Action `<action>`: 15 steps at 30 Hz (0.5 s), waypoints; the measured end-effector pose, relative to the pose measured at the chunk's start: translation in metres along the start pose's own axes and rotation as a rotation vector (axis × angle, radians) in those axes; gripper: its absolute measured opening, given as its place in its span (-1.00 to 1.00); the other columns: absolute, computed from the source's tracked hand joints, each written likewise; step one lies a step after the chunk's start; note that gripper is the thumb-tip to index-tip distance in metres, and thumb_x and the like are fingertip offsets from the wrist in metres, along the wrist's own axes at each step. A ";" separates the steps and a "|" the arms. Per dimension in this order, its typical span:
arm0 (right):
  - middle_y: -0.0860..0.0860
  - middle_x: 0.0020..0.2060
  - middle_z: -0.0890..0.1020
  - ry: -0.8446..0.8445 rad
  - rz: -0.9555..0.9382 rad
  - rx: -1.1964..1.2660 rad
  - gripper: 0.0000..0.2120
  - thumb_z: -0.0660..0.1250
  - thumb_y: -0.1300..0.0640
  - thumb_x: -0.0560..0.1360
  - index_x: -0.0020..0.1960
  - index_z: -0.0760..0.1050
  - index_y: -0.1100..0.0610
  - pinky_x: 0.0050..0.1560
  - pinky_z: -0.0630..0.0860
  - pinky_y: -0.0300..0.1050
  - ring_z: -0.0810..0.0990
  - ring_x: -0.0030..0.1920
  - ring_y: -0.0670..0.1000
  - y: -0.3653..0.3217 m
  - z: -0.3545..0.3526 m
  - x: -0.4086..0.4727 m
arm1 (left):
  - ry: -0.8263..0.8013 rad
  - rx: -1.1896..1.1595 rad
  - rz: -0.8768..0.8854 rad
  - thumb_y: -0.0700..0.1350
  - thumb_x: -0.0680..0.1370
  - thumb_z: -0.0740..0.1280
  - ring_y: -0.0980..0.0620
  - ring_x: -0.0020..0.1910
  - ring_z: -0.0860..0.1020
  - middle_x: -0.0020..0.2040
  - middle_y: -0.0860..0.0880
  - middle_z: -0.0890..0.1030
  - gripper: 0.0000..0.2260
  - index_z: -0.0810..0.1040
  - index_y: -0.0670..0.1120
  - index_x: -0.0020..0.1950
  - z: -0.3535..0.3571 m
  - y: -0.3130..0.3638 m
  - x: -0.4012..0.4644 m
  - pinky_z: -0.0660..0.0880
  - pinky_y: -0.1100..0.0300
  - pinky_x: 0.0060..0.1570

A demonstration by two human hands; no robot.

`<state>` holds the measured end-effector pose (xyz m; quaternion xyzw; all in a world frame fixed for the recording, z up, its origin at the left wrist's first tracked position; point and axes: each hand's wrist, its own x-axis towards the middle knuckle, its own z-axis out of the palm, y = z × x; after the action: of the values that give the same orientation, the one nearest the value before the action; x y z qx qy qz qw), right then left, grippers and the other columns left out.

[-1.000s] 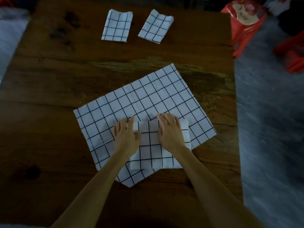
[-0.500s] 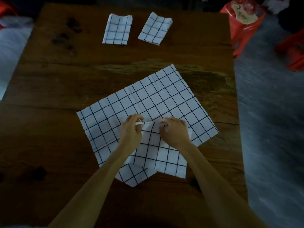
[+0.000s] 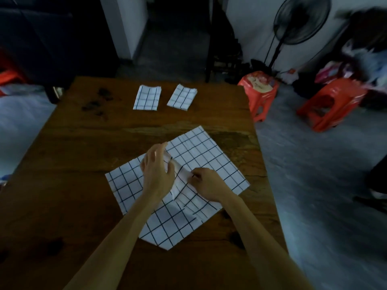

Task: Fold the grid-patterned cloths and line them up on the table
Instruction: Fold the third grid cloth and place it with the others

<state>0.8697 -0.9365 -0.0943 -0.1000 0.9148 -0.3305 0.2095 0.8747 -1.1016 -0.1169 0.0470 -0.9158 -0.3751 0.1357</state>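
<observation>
1. A wooden table (image 3: 69, 164) fills the near view, and a big white cloth with a black grid, the spread cloth (image 3: 205, 155), lies flat and skewed across its middle, one corner pointing to the far side, another toward the near edge.
2. On top of that spread cloth, between the two hands, sits a second, smaller grid cloth, the folded cloth (image 3: 182, 197), rumpled and lifted along its far edge.
3. The left hand (image 3: 158, 172) is over the far end of the folded cloth, fingers long and only gently bent, thumb apart; a bit of white fabric shows bunched under its fingertips. Whether it truly pinches that fabric or only rests on it, I cannot tell.
4. The right hand (image 3: 206, 184) is down on the folded cloth just beside the left, fingers curled under and closed on a ridge of the fabric.
5. At the far end of the table, two finished bundles lie side by side and slightly apart: the left folded bundle (image 3: 147, 97) sits square, the right folded bundle (image 3: 181, 97) is turned at an angle.
6. Off the table to the right, on the grey floor: a red stool (image 3: 260, 97) with a bag on top, a second red stool (image 3: 330, 105) farther right, and a dark standing fan (image 3: 301, 19) against the wall.
</observation>
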 end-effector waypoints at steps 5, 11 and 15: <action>-0.05 -0.39 0.44 0.104 -0.014 0.014 -0.73 0.18 0.10 0.60 -0.28 0.36 -0.01 -0.41 0.25 -0.16 0.40 -0.38 -0.04 -0.034 -0.023 -0.033 | -0.019 0.014 0.184 -0.12 0.59 0.24 0.01 0.43 0.20 0.45 -0.09 0.29 -0.56 0.25 -0.05 0.46 -0.031 0.025 -0.017 0.11 0.10 0.36; -0.10 -0.39 0.46 0.207 -0.087 0.096 -0.74 0.23 0.14 0.58 -0.28 0.44 -0.03 -0.36 0.30 -0.20 0.39 -0.39 -0.10 -0.054 -0.050 -0.068 | -0.107 -0.206 0.220 0.05 0.59 0.08 0.23 0.33 0.20 0.43 0.01 0.31 -0.55 0.23 -0.02 0.47 -0.044 0.037 -0.048 0.20 0.14 0.32; -0.04 -0.41 0.40 0.255 -0.131 0.219 -0.78 0.26 0.11 0.58 -0.18 0.46 0.23 -0.39 0.28 -0.19 0.33 -0.43 -0.11 -0.053 -0.064 -0.082 | -0.191 -0.461 -0.262 0.23 0.57 0.07 -0.04 0.41 0.26 0.46 -0.08 0.26 -0.41 0.13 -0.07 0.50 -0.041 0.035 -0.059 0.29 -0.03 0.34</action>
<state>0.9164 -0.9144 0.0110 -0.0931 0.8841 -0.4510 0.0795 0.9434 -1.0929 -0.0771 0.0973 -0.8011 -0.5905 0.0063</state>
